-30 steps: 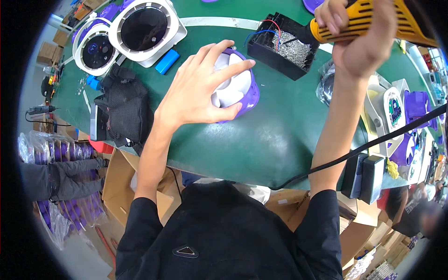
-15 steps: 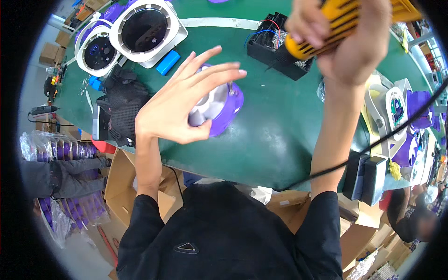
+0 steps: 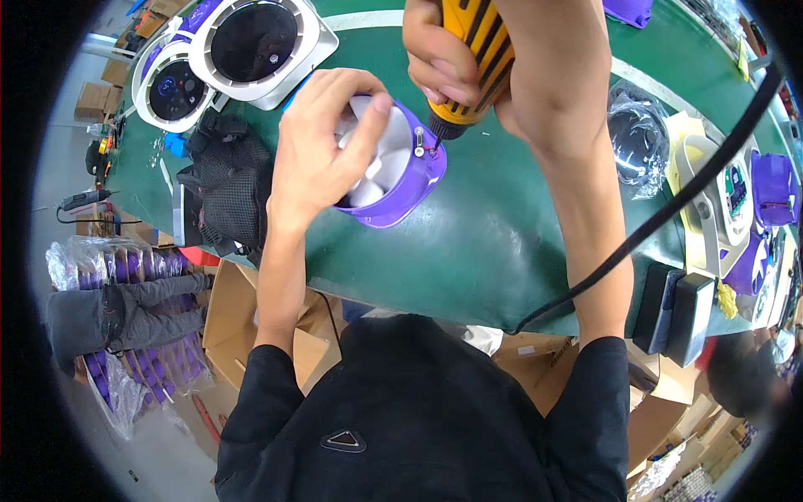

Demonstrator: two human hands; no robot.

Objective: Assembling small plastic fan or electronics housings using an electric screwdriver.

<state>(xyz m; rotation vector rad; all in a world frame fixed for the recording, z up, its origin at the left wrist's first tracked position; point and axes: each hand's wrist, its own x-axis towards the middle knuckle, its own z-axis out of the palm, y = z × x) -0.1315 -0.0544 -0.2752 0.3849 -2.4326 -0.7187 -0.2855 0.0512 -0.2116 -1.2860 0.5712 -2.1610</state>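
My left hand (image 3: 314, 155) is closed over the left rim of a round purple housing (image 3: 395, 199), its thumb reaching across the opening. Inside the housing sits a white insert with curved, blade-like walls (image 3: 393, 159). In my right hand (image 3: 535, 88) is a yellow-and-black electric screwdriver (image 3: 473, 58), fingers wrapped round its body. Its black nose points down at the housing's right rim, the bit beside small metal screws (image 3: 419, 142). Whether the bit sits in a screw head is too small to tell. The housing rests tilted on the green table (image 3: 493, 243).
A black cable (image 3: 661, 234) crosses over my right forearm. White units with dark round faces (image 3: 255, 46) and a black mesh bag (image 3: 238, 180) lie left. On the right are a plastic-wrapped round part (image 3: 637, 138), a white housing with a circuit board (image 3: 719, 197) and black blocks (image 3: 686, 318).
My right hand has brought the screwdriver left and down, from near the black box of screws to the housing's rim. My left hand's spread fingers have closed onto the housing.
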